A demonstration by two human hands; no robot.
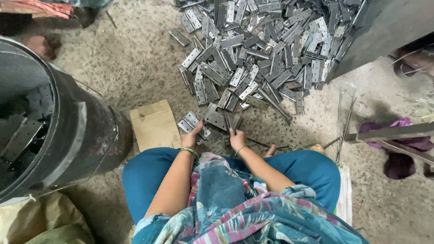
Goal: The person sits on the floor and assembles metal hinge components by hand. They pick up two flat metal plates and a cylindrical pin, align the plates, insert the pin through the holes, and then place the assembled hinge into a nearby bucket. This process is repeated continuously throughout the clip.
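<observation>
Left hand (191, 139) pinches small hinge plates (193, 123); right hand (237, 138) grips another hinge leaf (220, 119), angled away toward the hinge pile (264, 49) beyond both hands.

Landmark is the hinge pile (266, 49): it lies on the floor (135, 58) ahead of the seated person, with the drum (68, 131) well to its left and the cardboard (154, 124) between drum and pile, nearer the person. Both hands, left hand (191, 139) and right hand (237, 139), sit at the pile's near edge, each touching hinges; rods (343, 122) and cloth (400, 149) lie right of the pile, and a sack (45, 221) behind the drum.
</observation>
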